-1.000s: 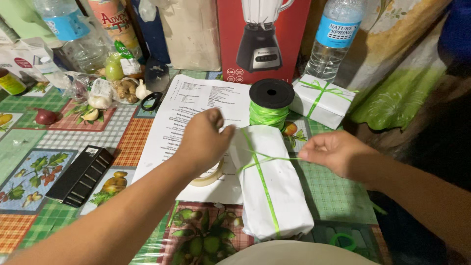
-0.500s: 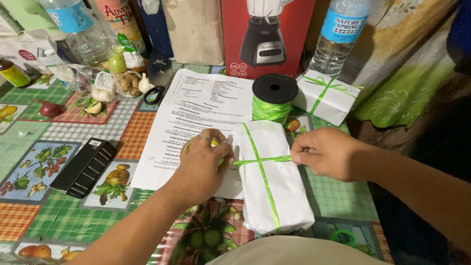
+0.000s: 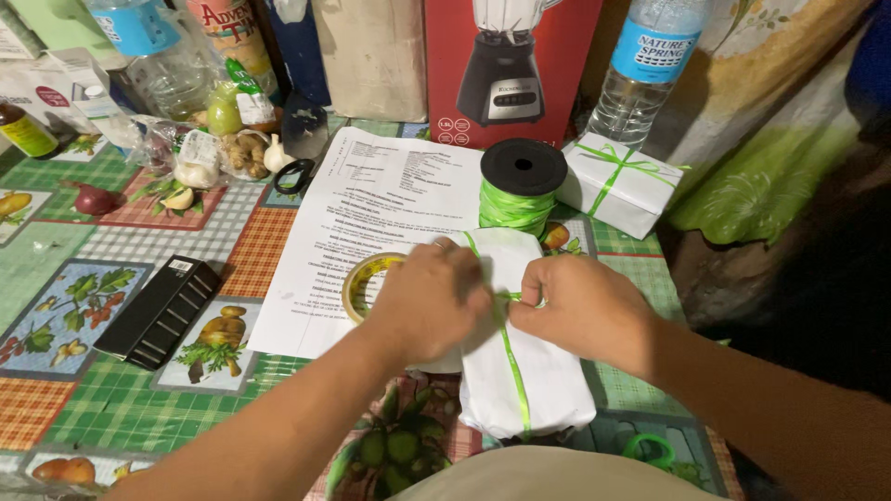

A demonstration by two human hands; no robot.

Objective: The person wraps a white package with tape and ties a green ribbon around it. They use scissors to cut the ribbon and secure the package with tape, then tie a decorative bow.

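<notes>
— What do you see at the hands?

— I see the left hand point(image 3: 429, 299) and the right hand point(image 3: 580, 308) meeting over the white parcel point(image 3: 520, 371) on the bench point(image 3: 74, 408). Both are closed, fingers pinching the green ribbon point(image 3: 513, 357) where it crosses.

— And around them?

— A tape roll point(image 3: 364, 281) lies just left of the left hand; the ribbon spool point(image 3: 522, 186) stands beyond both hands.

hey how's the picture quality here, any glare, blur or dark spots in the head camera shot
Head view: both hands, left hand and right hand, look slightly soft over the white parcel; the tablecloth shows faint sheen; the right edge falls into deep shadow; the water bottle and blender box lean outward, wide-angle distortion.
</notes>
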